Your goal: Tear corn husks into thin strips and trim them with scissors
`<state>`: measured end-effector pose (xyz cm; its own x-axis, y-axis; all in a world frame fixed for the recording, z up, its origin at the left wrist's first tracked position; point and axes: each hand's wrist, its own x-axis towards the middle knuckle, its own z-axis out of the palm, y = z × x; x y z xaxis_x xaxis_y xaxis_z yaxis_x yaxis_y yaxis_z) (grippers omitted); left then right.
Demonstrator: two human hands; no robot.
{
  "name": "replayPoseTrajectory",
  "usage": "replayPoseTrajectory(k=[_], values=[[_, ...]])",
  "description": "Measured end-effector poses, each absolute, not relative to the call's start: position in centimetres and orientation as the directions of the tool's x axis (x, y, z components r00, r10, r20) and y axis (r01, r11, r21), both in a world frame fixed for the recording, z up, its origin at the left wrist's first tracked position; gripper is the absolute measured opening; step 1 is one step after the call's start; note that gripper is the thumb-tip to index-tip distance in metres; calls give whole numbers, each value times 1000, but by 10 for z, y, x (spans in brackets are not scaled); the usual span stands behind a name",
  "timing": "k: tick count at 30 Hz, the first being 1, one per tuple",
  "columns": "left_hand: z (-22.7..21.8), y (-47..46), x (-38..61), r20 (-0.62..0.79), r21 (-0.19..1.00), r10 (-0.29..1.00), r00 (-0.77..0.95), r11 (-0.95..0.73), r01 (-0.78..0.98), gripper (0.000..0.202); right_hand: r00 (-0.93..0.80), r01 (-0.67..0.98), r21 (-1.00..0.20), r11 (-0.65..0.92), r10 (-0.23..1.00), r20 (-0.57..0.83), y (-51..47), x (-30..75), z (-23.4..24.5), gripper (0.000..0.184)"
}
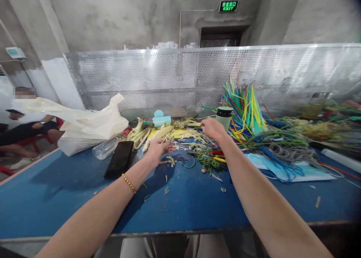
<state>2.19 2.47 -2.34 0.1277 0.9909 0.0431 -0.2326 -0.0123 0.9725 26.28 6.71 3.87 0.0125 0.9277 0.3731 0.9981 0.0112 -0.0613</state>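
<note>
Loose, pale shredded scraps [168, 139] are bunched in the closed fingers of my left hand [156, 152], low over the blue table. Just behind that hand lies a whitish, husk-like piece [160, 132]. My right hand [213, 129] is farther forward, its fingers curled together at the end of a pale green stalk [193, 124]; its fingertips are partly hidden. A green cup with a black band [225, 117] stands right behind this hand. Between both hands, more shreds [194, 148] are strewn over the tabletop, with a yellow sheet [183, 133] beneath some of them.
A black phone [119, 159], a clear plastic bottle [105, 148] and a white bag [90, 128] lie left. Colourful strips [248, 111], cord bundles [284, 141] and blue face masks [296, 169] are right. A perforated metal panel [155, 73] borders the back. One person [36, 119] sits far left.
</note>
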Motion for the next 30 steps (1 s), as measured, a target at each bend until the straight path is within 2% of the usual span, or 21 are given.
replayPoseTrajectory(k=[3, 5, 9, 13, 18, 20, 24, 26, 30], values=[[-24, 26, 22, 47, 969, 991, 125, -14, -247, 9, -241, 965, -54, 256, 949, 202, 67, 253, 39, 26], [-24, 26, 22, 59, 964, 990, 131, -23, -266, 8, -276, 959, -32, 282, 953, 125, 67, 247, 35, 27], [-24, 27, 22, 76, 953, 986, 151, -28, -301, 8, -210, 978, 28, 209, 974, 87, 67, 238, 20, 28], [-24, 28, 23, 73, 946, 987, 143, -23, -323, 18, -156, 985, 82, 150, 986, 65, 70, 231, 6, 31], [-24, 29, 23, 86, 940, 987, 138, -34, -340, 22, -117, 989, 102, 110, 991, 59, 69, 232, 7, 33], [-26, 31, 23, 83, 945, 989, 125, -38, -324, 22, -59, 993, 104, 49, 994, 93, 66, 239, 16, 33], [-31, 36, 21, 59, 947, 994, 95, -25, -321, 23, 110, 989, 65, -133, 954, 278, 63, 254, 37, 38], [-33, 37, 20, 46, 945, 995, 91, -14, -327, 24, 107, 993, 25, -119, 948, 299, 62, 256, 42, 38], [-33, 36, 21, 48, 947, 994, 94, -15, -322, 20, -43, 999, -12, 45, 988, 148, 60, 247, 34, 27]])
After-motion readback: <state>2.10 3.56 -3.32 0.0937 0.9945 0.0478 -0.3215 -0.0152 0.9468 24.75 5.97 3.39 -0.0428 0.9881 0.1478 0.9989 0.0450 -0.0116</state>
